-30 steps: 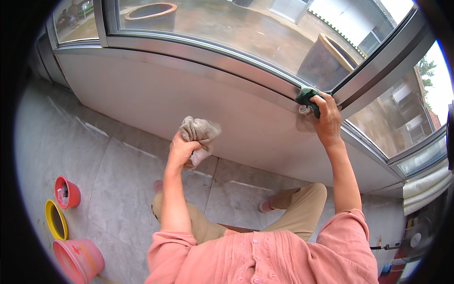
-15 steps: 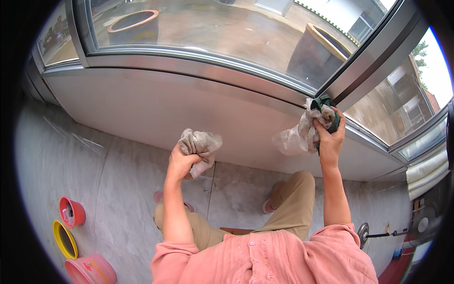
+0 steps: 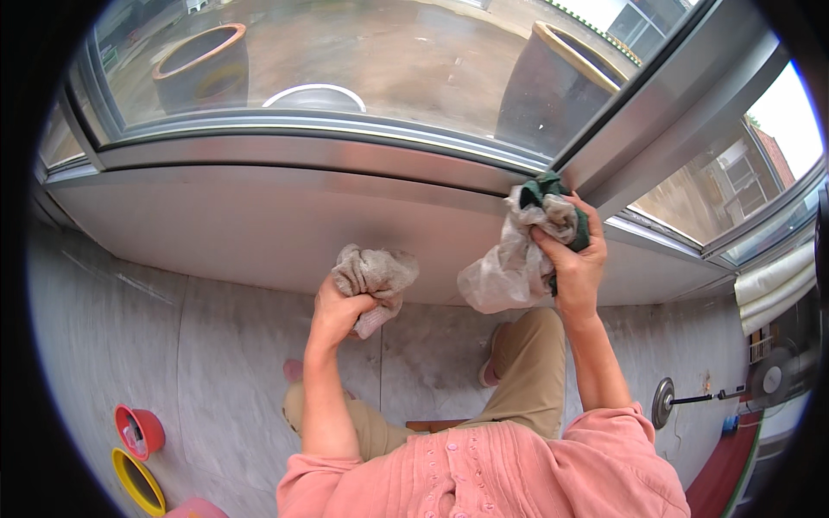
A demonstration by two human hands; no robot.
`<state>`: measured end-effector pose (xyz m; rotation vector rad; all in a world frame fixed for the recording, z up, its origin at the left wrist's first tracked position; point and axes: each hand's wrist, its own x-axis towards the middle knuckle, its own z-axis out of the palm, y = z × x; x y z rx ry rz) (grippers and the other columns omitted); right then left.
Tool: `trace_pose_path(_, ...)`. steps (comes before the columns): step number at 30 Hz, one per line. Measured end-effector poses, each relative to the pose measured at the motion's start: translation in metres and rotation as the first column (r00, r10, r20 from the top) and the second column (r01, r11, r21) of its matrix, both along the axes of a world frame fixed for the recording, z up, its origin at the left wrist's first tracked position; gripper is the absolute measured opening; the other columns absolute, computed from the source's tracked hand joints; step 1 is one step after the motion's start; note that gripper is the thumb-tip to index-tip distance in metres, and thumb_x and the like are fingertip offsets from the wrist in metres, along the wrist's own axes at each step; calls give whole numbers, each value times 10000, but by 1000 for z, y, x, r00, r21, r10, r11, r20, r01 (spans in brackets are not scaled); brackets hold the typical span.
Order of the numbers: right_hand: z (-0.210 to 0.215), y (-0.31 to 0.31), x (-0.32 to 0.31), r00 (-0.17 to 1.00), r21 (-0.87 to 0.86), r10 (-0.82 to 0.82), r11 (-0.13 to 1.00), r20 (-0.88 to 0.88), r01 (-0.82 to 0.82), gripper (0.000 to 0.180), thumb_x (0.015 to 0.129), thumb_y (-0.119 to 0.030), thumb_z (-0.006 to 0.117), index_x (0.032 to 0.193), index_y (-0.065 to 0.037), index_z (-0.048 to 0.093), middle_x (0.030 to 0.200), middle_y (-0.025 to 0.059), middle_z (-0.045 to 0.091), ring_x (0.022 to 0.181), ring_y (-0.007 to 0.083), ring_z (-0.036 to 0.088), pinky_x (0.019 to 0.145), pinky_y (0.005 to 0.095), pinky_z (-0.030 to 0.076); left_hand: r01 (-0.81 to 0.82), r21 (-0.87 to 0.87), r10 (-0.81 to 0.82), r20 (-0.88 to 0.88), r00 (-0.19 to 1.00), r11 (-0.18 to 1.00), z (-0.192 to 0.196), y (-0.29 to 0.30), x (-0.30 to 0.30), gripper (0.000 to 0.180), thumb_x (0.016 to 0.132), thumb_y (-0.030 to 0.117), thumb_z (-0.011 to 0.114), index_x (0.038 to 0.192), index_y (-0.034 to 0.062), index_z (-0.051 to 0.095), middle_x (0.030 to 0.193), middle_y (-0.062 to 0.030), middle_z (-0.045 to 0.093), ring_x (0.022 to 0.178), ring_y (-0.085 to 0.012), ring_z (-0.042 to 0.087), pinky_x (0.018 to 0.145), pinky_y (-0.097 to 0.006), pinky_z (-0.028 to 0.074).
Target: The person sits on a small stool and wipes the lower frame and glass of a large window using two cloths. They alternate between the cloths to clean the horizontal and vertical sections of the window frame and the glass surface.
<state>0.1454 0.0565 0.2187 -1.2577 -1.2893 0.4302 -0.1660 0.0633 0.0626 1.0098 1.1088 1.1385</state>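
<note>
Two hands: the left hand [image 3: 335,312] and the right hand [image 3: 572,259]. Three cloths: one grey rag [image 3: 376,276] in the left hand, one pale cloth [image 3: 509,263] and one green cloth [image 3: 546,187] in the right. Two big clay pots outside the glass: one [image 3: 200,65] at left, one [image 3: 557,82] at right. Two small bowls on the floor: one red [image 3: 140,430], one yellow [image 3: 138,482]. One pink tub [image 3: 194,509] beside them. One white ring [image 3: 315,95] outside.
</note>
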Motion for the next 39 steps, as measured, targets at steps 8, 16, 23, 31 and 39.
trace_pose_path(8, -19, 28, -98, 926, 62, 296, 946, 234, -318, 588, 686, 56, 895, 1226, -53, 690, 1448, 195, 591, 1503, 316, 413, 1155, 400, 377, 2, 22, -3, 57, 998, 1000, -7, 14, 14, 417, 722, 96, 812, 1114, -7, 711, 1008, -68, 749, 937, -155, 688, 881, -330, 545)
trace_pose_path(16, -26, 63, -192, 794, 79, 578, 797, 188, -599, 520, 704, -8, 893, 1187, -57, 705, 1326, 242, 656, 1535, 402, 358, 1103, 423, 450, -161, 280, 203, -125, 971, 946, -36, 15, 1, 519, 834, 236, 833, 1265, 15, 645, 1208, -90, 697, 1116, -184, 632, 974, -368, 506)
trace_pose_path(23, -37, 88, -282, 679, 39, 719, 682, 147, -731, 494, 708, -50, 898, 1156, -99, 694, 1650, 350, 252, 1460, 455, 440, 1033, 414, 513, -139, 237, 172, -125, 977, 962, -50, 13, -26, 539, 885, 246, 804, 1328, 16, 604, 1298, -113, 658, 1215, -199, 587, 1011, -394, 482)
trace_pose_path(31, -27, 122, -339, 482, -123, 860, 504, 168, -855, 500, 689, -74, 901, 1141, -108, 690, 1686, 332, 153, 1494, 462, 385, 1110, 447, 456, 30, 110, -23, -64, 998, 994, -31, 41, -21, 536, 869, 235, 829, 1302, -3, 622, 1297, -129, 662, 1228, -214, 591, 1000, -395, 489)
trace_pose_path(39, -20, 149, -379, 427, -145, 792, 530, 436, -835, 514, 665, -135, 903, 1128, -77, 686, 1628, 323, 275, 1172, 479, 648, 983, 470, 537, -18, 41, 17, 17, 1000, 999, -41, 49, -13, 600, 738, 190, 848, 1268, -6, 644, 1174, -173, 719, 1131, -286, 678, 979, -390, 515)
